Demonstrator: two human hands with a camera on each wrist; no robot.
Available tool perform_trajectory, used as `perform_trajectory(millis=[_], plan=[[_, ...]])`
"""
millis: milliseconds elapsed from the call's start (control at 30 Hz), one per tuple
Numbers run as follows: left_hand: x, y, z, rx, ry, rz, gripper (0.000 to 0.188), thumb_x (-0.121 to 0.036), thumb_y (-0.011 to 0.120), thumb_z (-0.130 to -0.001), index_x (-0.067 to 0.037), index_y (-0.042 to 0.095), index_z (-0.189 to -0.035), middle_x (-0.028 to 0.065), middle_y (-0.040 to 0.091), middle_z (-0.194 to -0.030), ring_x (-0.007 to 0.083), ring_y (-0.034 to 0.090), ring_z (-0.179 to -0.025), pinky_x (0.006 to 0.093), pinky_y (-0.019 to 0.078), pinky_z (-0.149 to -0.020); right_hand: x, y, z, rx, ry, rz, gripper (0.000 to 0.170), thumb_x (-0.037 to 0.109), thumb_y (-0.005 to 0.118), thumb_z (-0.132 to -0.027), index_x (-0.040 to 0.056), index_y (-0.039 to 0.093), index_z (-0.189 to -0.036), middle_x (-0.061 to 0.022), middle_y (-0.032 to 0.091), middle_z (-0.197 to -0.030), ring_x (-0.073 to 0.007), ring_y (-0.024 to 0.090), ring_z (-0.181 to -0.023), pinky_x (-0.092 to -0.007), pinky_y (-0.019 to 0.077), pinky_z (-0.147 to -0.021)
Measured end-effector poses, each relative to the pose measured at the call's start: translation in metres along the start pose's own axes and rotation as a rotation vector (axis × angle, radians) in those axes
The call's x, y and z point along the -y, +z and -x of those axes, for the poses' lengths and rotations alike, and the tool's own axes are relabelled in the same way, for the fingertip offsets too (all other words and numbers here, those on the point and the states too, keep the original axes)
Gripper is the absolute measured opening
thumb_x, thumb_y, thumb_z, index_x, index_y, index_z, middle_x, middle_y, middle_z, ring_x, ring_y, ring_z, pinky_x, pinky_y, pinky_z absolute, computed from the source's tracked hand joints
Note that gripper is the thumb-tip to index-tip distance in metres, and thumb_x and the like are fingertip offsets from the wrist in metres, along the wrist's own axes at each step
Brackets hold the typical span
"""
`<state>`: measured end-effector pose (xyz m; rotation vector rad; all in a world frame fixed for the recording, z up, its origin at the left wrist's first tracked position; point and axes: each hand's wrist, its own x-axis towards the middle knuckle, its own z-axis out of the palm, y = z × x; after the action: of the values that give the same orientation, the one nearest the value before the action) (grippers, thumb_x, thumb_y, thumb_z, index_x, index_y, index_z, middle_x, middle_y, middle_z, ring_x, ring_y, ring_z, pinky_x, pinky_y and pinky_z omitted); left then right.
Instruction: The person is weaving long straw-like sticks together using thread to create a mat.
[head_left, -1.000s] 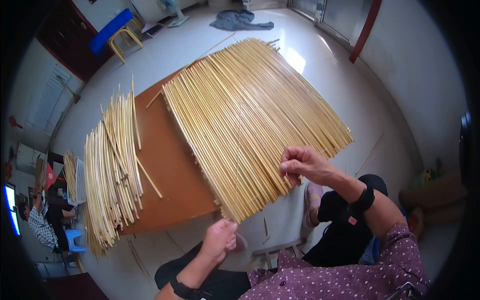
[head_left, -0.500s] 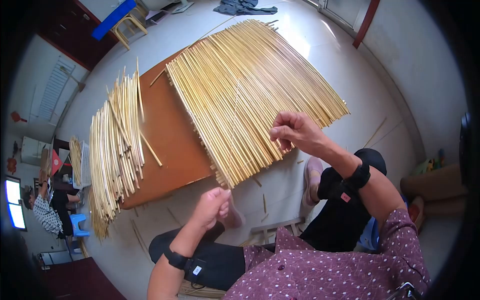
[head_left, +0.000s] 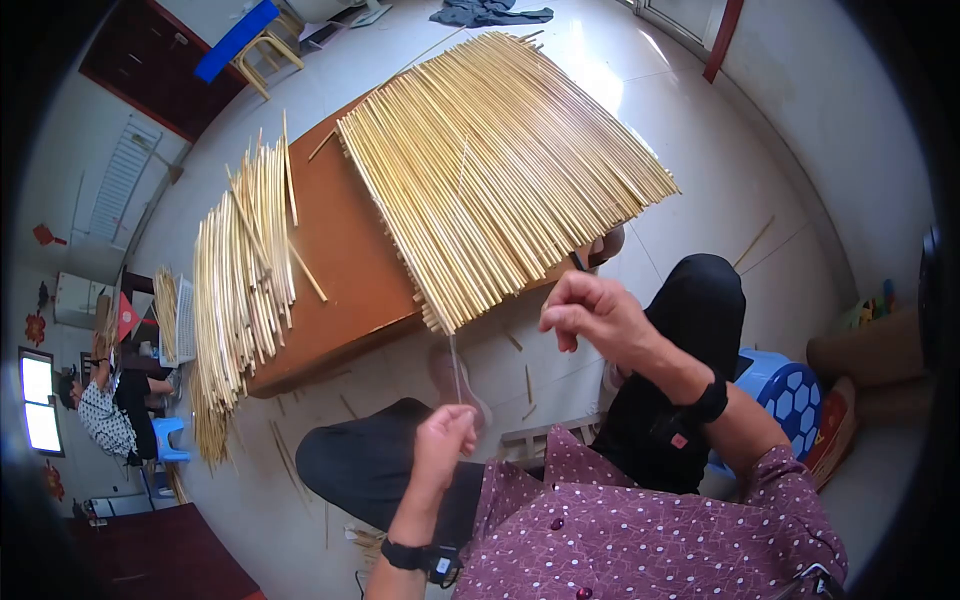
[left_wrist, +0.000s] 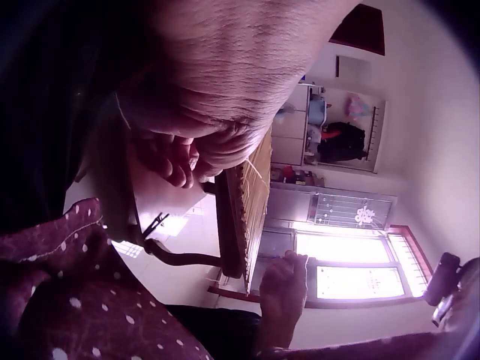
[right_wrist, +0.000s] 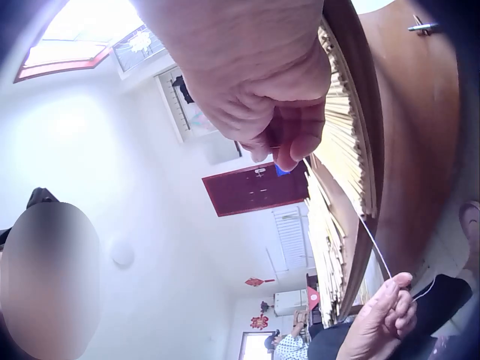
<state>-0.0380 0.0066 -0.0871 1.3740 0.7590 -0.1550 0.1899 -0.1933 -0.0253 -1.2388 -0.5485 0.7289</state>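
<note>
While thread is pinched in left hand, strung from near corner of mat | mat laid ahead on counter | right hand held nearer mat, fingers curled, hold cannot be told

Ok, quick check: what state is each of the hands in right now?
Left hand: closed, pinching a thin white thread.
Right hand: curled closed; whether it grips anything cannot be told.
</note>
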Motion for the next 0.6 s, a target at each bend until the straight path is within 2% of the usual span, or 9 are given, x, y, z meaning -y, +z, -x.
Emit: perform_trajectory(millis=[67, 167, 200, 267, 333, 400, 467, 533, 600], plan=[[-0.021, 0.023, 0.047, 0.001, 0.075, -0.370, 0.016, -0.013, 0.056, -0.093, 0.000, 0.066, -0.094, 0.0015, 0.062, -0.072, 0.0066, 0.057, -0.061, 0.0193, 0.0455, -0.057, -0.012, 0.029, 0.026, 0.167, -0.159, 0.241, 0.010, 0.012, 0.059, -0.092, 0.0026, 0.057, -0.092, -0.0046, 0.063, -0.091, -0.0091, 0.060, -0.067, -0.0219, 0.0497, -0.055], [-0.025, 0.028, 0.082, 0.066, 0.535, -0.591, 0.011, -0.007, 0.062, -0.087, 0.002, 0.068, -0.087, 0.0027, 0.063, -0.070, 0.0076, 0.060, -0.061, 0.0212, 0.0462, -0.056, -0.018, 0.069, 0.050, 0.332, -0.246, 0.243, 0.012, 0.014, 0.062, -0.089, 0.0042, 0.055, -0.092, -0.0089, 0.063, -0.095, -0.0221, 0.062, -0.072, -0.0317, 0.0504, -0.059], [-0.032, 0.024, 0.098, 0.065, 0.538, -0.589, 0.011, -0.007, 0.062, -0.087, 0.002, 0.068, -0.087, 0.0027, 0.063, -0.070, 0.0076, 0.060, -0.061, 0.0212, 0.0462, -0.056, -0.024, 0.087, 0.061, 0.402, -0.293, 0.329, 0.013, 0.014, 0.063, -0.088, 0.0044, 0.055, -0.091, -0.0112, 0.063, -0.092, -0.0276, 0.062, -0.073, -0.0354, 0.0499, -0.061], [-0.052, 0.002, 0.125, 0.135, 0.190, -0.345, 0.009, -0.004, 0.063, -0.085, 0.002, 0.069, -0.083, 0.0042, 0.062, -0.070, 0.0093, 0.059, -0.059, 0.0223, 0.0453, -0.053, -0.032, 0.108, 0.070, 0.573, -0.179, 0.394, 0.013, 0.010, 0.065, -0.085, 0.0057, 0.058, -0.096, -0.0121, 0.060, -0.087, -0.0291, 0.062, -0.077, -0.0389, 0.0496, -0.067], [-0.060, -0.012, 0.137, 0.073, 0.249, -0.314, 0.010, -0.002, 0.062, -0.084, 0.002, 0.069, -0.079, 0.0039, 0.059, -0.066, 0.0099, 0.056, -0.054, 0.0218, 0.0436, -0.050, -0.024, 0.103, 0.067, 0.560, -0.236, 0.379, 0.014, 0.012, 0.064, -0.087, 0.0046, 0.056, -0.095, -0.0118, 0.060, -0.083, -0.0307, 0.062, -0.076, -0.0377, 0.0489, -0.067], [-0.054, -0.055, 0.155, -0.038, 0.290, -0.295, 0.011, -0.003, 0.062, -0.084, 0.003, 0.066, -0.076, 0.0039, 0.057, -0.064, 0.0089, 0.051, -0.050, 0.0206, 0.0415, -0.047, -0.013, 0.092, 0.065, 0.499, -0.119, 0.330, 0.013, 0.013, 0.063, -0.088, 0.0037, 0.055, -0.093, -0.0113, 0.060, -0.084, -0.0314, 0.061, -0.075, -0.0376, 0.0484, -0.066], [-0.031, -0.125, 0.177, -0.403, 0.143, -0.196, 0.013, -0.006, 0.063, -0.084, 0.002, 0.063, -0.074, 0.0036, 0.055, -0.062, 0.0086, 0.049, -0.048, 0.0214, 0.0408, -0.046, -0.013, 0.085, 0.067, 0.426, -0.208, 0.324, 0.014, 0.013, 0.063, -0.089, 0.0031, 0.053, -0.091, -0.0147, 0.058, -0.074, -0.0322, 0.059, -0.068, -0.0393, 0.0463, -0.063], [-0.018, -0.156, 0.187, -0.486, 0.118, -0.176, 0.011, -0.006, 0.060, -0.084, 0.000, 0.064, -0.075, 0.0018, 0.055, -0.061, 0.0068, 0.050, -0.052, 0.0212, 0.0401, -0.048, -0.016, 0.075, 0.070, 0.388, 0.032, 0.340, 0.016, 0.014, 0.063, -0.089, 0.0025, 0.053, -0.091, -0.0152, 0.058, -0.072, -0.0287, 0.059, -0.065, -0.0385, 0.0458, -0.061], [0.012, -0.207, 0.206, -0.633, 0.113, -0.141, 0.012, -0.008, 0.060, -0.085, 0.000, 0.063, -0.077, 0.0012, 0.054, -0.061, 0.0075, 0.049, -0.051, 0.0209, 0.0400, -0.048, -0.027, 0.067, 0.082, 0.292, 0.071, 0.414, 0.016, 0.017, 0.061, -0.090, 0.0023, 0.053, -0.091, -0.0155, 0.058, -0.070, -0.0269, 0.059, -0.064, -0.0384, 0.0458, -0.060]])
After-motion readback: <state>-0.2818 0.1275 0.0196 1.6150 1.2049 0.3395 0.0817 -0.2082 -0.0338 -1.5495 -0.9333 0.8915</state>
